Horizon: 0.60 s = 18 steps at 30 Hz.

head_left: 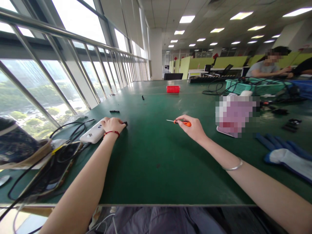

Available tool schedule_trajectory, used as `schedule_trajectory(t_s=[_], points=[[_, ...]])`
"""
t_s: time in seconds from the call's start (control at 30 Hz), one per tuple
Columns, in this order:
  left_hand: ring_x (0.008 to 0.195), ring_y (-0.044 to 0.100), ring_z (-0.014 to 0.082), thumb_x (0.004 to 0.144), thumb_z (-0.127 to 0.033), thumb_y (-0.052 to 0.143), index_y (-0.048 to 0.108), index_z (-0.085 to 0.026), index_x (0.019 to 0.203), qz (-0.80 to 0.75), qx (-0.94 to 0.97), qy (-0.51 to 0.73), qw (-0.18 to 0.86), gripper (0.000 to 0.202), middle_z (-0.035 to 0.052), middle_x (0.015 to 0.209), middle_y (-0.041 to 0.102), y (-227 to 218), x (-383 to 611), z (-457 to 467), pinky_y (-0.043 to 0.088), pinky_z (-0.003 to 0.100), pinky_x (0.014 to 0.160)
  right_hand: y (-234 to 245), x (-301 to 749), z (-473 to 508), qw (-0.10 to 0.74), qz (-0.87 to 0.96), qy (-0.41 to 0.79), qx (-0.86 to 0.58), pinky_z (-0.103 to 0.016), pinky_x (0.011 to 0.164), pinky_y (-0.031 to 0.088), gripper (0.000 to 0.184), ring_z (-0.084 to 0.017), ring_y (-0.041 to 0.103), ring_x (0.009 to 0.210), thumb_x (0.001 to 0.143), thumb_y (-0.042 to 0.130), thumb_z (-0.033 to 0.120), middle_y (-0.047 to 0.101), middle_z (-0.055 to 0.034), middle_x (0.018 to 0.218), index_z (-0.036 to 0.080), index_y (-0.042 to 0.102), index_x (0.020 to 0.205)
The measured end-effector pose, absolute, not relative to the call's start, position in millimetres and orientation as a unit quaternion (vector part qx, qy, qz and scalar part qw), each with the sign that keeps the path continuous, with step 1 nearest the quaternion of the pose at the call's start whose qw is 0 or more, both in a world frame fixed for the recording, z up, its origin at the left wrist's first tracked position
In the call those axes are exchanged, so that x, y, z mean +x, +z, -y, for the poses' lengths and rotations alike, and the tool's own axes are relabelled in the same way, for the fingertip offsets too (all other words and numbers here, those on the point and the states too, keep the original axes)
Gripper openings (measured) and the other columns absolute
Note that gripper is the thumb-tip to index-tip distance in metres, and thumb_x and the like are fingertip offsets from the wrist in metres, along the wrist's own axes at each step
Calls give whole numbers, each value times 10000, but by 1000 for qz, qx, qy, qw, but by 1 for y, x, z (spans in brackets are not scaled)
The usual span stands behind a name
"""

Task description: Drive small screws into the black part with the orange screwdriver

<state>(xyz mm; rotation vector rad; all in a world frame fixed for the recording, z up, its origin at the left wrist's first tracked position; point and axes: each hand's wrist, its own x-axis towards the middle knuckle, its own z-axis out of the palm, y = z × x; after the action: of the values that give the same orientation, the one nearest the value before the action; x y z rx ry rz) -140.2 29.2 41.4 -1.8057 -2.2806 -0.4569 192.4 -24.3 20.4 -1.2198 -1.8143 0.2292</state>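
My right hand (192, 126) is closed around a small orange-handled screwdriver (181, 122), its thin metal tip pointing left above the green table (156, 162). My left hand (113, 125) rests on the table with the fingers curled over a small black part (125, 123) at its fingertips. A white power bank (94, 132) lies right beside that hand on its left. Another small black piece (114, 111) sits a little farther out on the table.
A phone and tangled black cables (53, 165) lie at the left edge beside a dark bag (17, 143). A red tray (173, 89) stands far off. Blue-white gloves (285, 156) lie at right. A teal basket (255, 86) and a seated person are far right.
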Motion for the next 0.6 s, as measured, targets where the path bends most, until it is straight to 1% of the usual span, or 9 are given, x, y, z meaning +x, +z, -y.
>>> schedule_trajectory(t_s=[0.07, 0.1, 0.17, 0.23, 0.3, 0.4, 0.5, 0.6], points=[[1051, 525, 353, 687, -370, 610, 725, -209, 828, 737, -645, -188, 71, 244, 93, 902, 704, 40, -126, -30, 393, 457, 891, 27, 191, 28, 489, 702, 83, -511, -266, 614, 435, 180, -148, 581, 630, 792, 554, 329, 656, -12, 730, 208, 654, 880], [985, 571, 312, 697, -364, 602, 717, -209, 853, 708, -672, -212, 40, 248, 78, 900, 705, 38, -115, -30, 426, 413, 860, 30, 191, 30, 510, 686, 78, -512, -265, 607, 434, 175, -142, 567, 614, 776, 572, 333, 644, -13, 721, 201, 643, 866], [835, 626, 223, 714, -340, 592, 700, -189, 885, 625, -731, -266, -59, 253, 56, 858, 703, 34, -87, -26, 474, 317, 770, 38, 190, 34, 555, 663, 81, -495, -259, 595, 438, 174, -134, 551, 612, 757, 592, 347, 625, -16, 736, 193, 613, 837], [758, 630, 174, 711, -299, 603, 693, -171, 868, 529, -784, -292, -141, 222, 38, 817, 700, 27, -55, -18, 486, 267, 721, 45, 190, 38, 592, 650, 89, -468, -248, 577, 440, 174, -132, 547, 631, 756, 594, 363, 607, -19, 751, 197, 579, 805], [720, 620, 153, 702, -267, 621, 696, -166, 827, 467, -811, -306, -175, 177, 31, 786, 693, 20, -26, -8, 488, 252, 700, 51, 190, 41, 619, 637, 75, -453, -240, 559, 433, 174, -131, 537, 638, 764, 587, 374, 583, -16, 732, 205, 547, 762], [714, 610, 143, 705, -249, 635, 702, -167, 825, 424, -822, -322, -202, 161, 30, 780, 683, 11, -2, 5, 489, 244, 681, 58, 192, 46, 647, 620, 43, -441, -238, 529, 412, 213, -119, 493, 590, 785, 566, 399, 528, 0, 664, 214, 503, 698], [696, 598, 136, 703, -257, 652, 706, -166, 818, 414, -824, -321, -218, 156, 33, 779, 671, 4, 1, 9, 489, 242, 658, 61, 190, 51, 647, 626, 39, -434, -236, 503, 390, 250, -105, 447, 537, 789, 568, 410, 476, 16, 607, 216, 480, 658], [677, 582, 129, 706, -264, 658, 707, -164, 813, 416, -819, -333, -215, 154, 35, 779, 659, 1, -2, 8, 481, 240, 636, 61, 187, 55, 630, 645, 51, -430, -238, 514, 399, 245, -108, 465, 554, 781, 585, 393, 490, 12, 615, 211, 484, 650]])
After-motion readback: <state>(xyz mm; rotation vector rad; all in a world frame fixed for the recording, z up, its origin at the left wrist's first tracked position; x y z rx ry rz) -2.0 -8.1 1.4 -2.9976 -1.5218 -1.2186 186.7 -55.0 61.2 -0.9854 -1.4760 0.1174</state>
